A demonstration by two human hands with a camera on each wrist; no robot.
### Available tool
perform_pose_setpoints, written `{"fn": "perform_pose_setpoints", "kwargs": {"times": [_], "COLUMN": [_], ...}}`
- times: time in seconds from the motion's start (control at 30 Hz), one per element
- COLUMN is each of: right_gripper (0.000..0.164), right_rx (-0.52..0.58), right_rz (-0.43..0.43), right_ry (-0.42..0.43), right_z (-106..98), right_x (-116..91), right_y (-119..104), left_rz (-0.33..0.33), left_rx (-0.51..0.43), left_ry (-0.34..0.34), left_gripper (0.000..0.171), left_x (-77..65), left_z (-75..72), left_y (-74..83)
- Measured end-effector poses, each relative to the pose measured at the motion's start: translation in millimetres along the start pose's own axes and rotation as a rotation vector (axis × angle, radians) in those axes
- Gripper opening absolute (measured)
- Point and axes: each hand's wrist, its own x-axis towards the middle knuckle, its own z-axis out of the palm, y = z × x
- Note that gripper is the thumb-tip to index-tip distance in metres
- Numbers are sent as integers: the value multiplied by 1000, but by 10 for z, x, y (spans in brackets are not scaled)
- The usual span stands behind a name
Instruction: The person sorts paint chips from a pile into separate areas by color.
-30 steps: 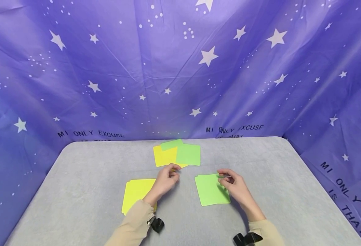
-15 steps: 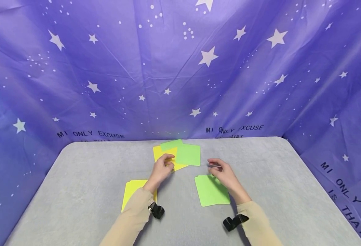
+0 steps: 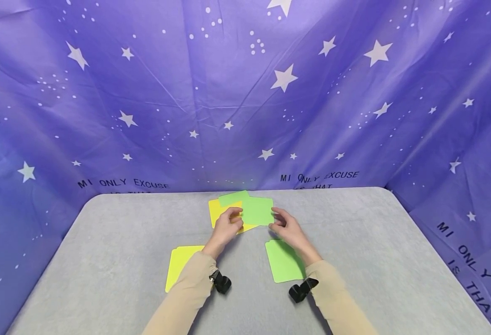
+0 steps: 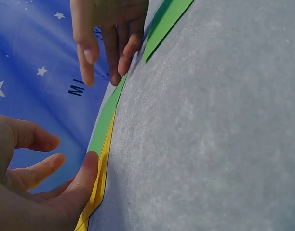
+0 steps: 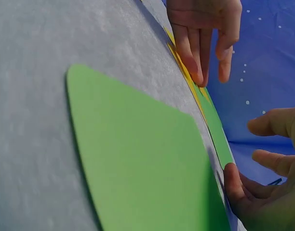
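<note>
At the back of the table, a green card (image 3: 259, 211) lies on top of yellow cards (image 3: 221, 210), and another green card (image 3: 233, 198) pokes out behind them. My left hand (image 3: 226, 228) is at the left side of the top green card, over the yellow ones. At that card's right edge is my right hand (image 3: 288, 230), with a green stack (image 3: 282, 263) below its wrist. Both wrist views show fingers loosely bent and spread apart, gripping nothing. The left fingertips (image 4: 91, 161) and the right fingertips (image 5: 231, 172) are right at the top green card's opposite ends.
A yellow card stack (image 3: 182, 263) lies at front left, partly hidden under the left sleeve. The grey table (image 3: 375, 242) meets a purple star-printed curtain (image 3: 237, 93) at the back and sides.
My right hand has moved left and away from me, off the green stack to the back green card. My left hand went forward, then slightly right. The cards stay in place.
</note>
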Motion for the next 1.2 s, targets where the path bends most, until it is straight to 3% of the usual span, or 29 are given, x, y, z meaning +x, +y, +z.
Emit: {"fn": "perform_pose_setpoints", "kwargs": {"times": [0.13,0.37,0.67,0.8,1.0,1.2], "right_gripper": [57,59,57,56,55,55], "right_rx": [-4,26,48,80,106,107], "right_rz": [14,71,76,72,57,21], "right_ry": [16,-5,2,5,5,7], "right_z": [39,29,47,45,42,34], "right_x": [22,-9,-25,-48,-97,-149], "right_y": [-2,-19,-31,-55,-85,-84], "left_rz": [1,-37,-66,-52,6,52], "left_rx": [-51,-218,-282,-275,-164,-179], "left_ry": [-3,-21,-20,-33,-22,20], "left_gripper": [41,39,38,39,40,38], "left_x": [-33,-14,-60,-147,-333,-289], "left_z": [-3,18,3,-16,-30,18], "left_y": [46,-22,-32,59,272,102]}}
